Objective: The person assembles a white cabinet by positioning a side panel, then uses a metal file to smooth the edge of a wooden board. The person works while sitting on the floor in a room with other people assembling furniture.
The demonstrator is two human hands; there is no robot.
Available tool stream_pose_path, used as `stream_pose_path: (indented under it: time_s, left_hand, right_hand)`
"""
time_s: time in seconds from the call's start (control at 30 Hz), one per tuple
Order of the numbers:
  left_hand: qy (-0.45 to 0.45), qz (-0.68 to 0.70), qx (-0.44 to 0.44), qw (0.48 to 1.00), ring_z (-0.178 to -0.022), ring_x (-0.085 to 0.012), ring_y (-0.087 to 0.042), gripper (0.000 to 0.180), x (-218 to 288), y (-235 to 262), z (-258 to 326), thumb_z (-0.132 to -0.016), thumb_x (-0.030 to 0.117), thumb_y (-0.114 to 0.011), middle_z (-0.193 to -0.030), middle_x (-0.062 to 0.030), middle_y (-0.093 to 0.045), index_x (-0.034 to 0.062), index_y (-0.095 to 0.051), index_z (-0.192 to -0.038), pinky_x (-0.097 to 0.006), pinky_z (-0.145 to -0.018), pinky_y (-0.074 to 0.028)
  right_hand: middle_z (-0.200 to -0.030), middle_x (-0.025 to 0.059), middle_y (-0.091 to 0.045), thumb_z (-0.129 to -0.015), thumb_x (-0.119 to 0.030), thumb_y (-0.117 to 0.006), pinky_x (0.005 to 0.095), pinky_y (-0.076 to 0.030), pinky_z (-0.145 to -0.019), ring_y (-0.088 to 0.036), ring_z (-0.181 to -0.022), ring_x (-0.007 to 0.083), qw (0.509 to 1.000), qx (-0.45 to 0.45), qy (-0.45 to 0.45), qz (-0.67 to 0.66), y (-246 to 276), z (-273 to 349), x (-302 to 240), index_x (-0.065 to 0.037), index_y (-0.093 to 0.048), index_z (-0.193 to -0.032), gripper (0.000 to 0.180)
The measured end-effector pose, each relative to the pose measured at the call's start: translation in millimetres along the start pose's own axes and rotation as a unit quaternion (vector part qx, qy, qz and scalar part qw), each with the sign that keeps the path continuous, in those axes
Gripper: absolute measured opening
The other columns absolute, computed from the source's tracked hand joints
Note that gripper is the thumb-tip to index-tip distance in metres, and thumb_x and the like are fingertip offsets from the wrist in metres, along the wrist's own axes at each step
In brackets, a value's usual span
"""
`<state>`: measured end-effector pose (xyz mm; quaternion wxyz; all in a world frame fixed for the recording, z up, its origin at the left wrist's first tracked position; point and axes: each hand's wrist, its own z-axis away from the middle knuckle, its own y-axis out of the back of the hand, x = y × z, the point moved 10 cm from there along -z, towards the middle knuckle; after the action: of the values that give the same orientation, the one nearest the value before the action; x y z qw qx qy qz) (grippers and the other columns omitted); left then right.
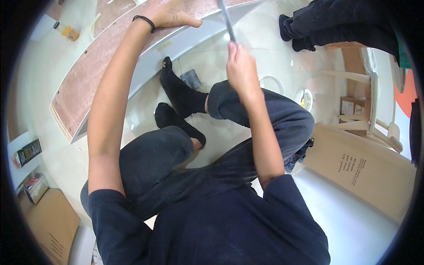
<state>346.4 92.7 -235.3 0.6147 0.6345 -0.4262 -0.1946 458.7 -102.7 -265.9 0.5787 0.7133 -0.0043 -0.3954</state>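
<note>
- Closest to the camera, I see my own dark sleeves and bent knees over a pale floor (353, 221), with both socked feet (179, 95) planted ahead of me.
- Near the floor's right edge lies a flat cardboard box (362, 172).
- My right hand (240, 70) is curled tight around a slim grey tool (227, 20), fingers fully wrapped; the tool rises from the fist toward the panel's white edge.
- Just beyond my feet a small dark block (192, 78) sits on the floor below the panel.
- My left hand (170, 13) lies flat on the long brown-faced panel (97, 66), fingers spread, holding nothing, a black band at the wrist.
- Farthest, another person's dark-clad legs (327, 22) stand at the upper right.
</note>
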Motion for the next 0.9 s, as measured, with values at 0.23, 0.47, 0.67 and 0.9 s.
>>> stream_pose_path:
  time_s: [0.23,0.47,0.67,0.9]
  left_hand:
    - [-0.010,0.053,0.008,0.999,-0.126,-0.0481,-0.044,0.115,2,-4,-4,-0.053,0.061,-0.083,-0.136,-0.0293,-0.047,0.0039,-0.044,-0.145,-0.056,-0.107,-0.037]
    - [-0.005,0.019,0.004,1.000,-0.128,-0.0460,-0.044,0.113,8,2,-5,-0.054,0.059,-0.082,-0.137,-0.0303,-0.047,0.0022,-0.044,-0.144,-0.051,-0.109,-0.038]
    - [-0.014,0.026,0.013,0.999,-0.127,-0.0445,-0.046,0.110,8,3,-3,-0.055,0.055,-0.082,-0.133,-0.0296,-0.050,0.0000,-0.046,-0.142,-0.049,-0.108,-0.040]
    - [-0.007,0.044,0.000,0.999,-0.124,-0.0442,-0.051,0.112,17,8,-6,-0.054,0.052,-0.083,-0.135,-0.0298,-0.049,-0.0002,-0.044,-0.144,-0.048,-0.105,-0.043]
  right_hand:
    - [-0.088,0.0376,-0.063,-0.104,-0.035,-0.040,0.0582,-0.049,-0.081,-0.062,-0.090,0.0544,1.000,0.029,0.009,-0.003,8,-50,14,0.004,-0.061,-0.100,0.044]
    - [-0.085,0.0373,-0.063,-0.104,-0.033,-0.041,0.0588,-0.049,-0.080,-0.062,-0.089,0.0545,0.999,-0.021,-0.014,-0.025,0,19,5,0.006,-0.059,-0.098,0.043]
    - [-0.081,0.0361,-0.063,-0.105,-0.033,-0.041,0.0586,-0.050,-0.076,-0.063,-0.085,0.0544,0.996,0.033,-0.010,-0.078,-12,-14,3,0.006,-0.056,-0.095,0.042]
    - [-0.080,0.0349,-0.064,-0.104,-0.033,-0.042,0.0591,-0.051,-0.076,-0.064,-0.082,0.0535,0.995,0.018,-0.025,-0.090,-12,-4,13,0.004,-0.056,-0.100,0.040]
